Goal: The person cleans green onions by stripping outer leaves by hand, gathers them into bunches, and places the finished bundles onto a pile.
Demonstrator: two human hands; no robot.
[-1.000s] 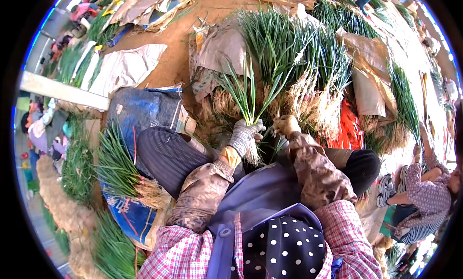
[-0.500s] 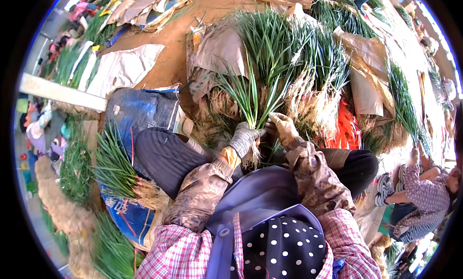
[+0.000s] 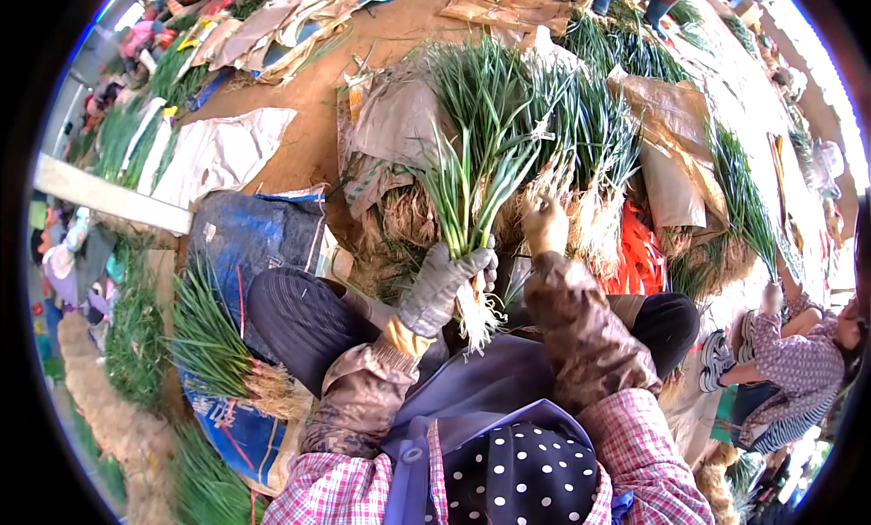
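Note:
My left hand (image 3: 445, 284), in a grey glove, is wrapped round a small bunch of green plants (image 3: 467, 194), its leaves up and its pale roots hanging below the fist. Just right of it, my right hand (image 3: 546, 227), in a tan glove, reaches toward the roots of a large pile of green plants (image 3: 581, 117); its fingers are bent, and whether they grip anything is hidden. Red strips (image 3: 638, 253) lie beside the pile's roots.
A tied bundle (image 3: 213, 330) rests on a blue sack (image 3: 240, 430) by my left knee. A white sheet (image 3: 227, 153) and a white bar (image 3: 113, 196) are at the left. A co-worker (image 3: 798, 362) sits at the right, near brown sheets (image 3: 671, 171).
My right hand came to the bunch in my left hand, then moved away up and right to the pile. The held bunch looks fuller and sits slightly lower. The whole view has shifted a little.

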